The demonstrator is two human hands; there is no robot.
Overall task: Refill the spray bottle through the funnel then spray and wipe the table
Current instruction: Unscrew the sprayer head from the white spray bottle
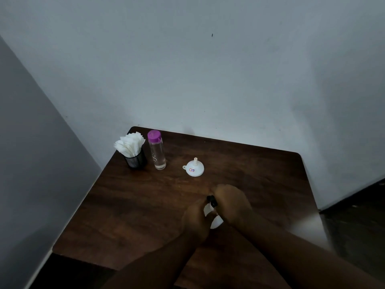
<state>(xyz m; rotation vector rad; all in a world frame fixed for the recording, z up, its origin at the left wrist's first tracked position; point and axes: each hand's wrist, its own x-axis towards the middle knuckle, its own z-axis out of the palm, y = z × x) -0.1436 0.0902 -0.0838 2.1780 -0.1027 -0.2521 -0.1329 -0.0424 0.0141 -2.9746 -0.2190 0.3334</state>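
1. dark wooden table [145,205] stands against a pale wall [208,80]; the spray bottle [216,222] is near the table's front centre, between both hands.
2. the spray bottle is small and white with a black spray head [212,200]; it leans to the left.
3. left hand [195,217] is wrapped around the white body from the left side.
4. right hand [231,205] is curled over the upper part, at the black spray head; motion blur hides the exact finger placement.
5. funnel [194,168], white, rests beyond the hands and apart from them, wide mouth down, spout up.
6. clear bottle [157,153] with a purple cap [154,136] stands upright further left, towards the back-left corner.
7. black mesh cup [135,160] stands just beside the clear bottle on its left, packed with white tissues [130,143].
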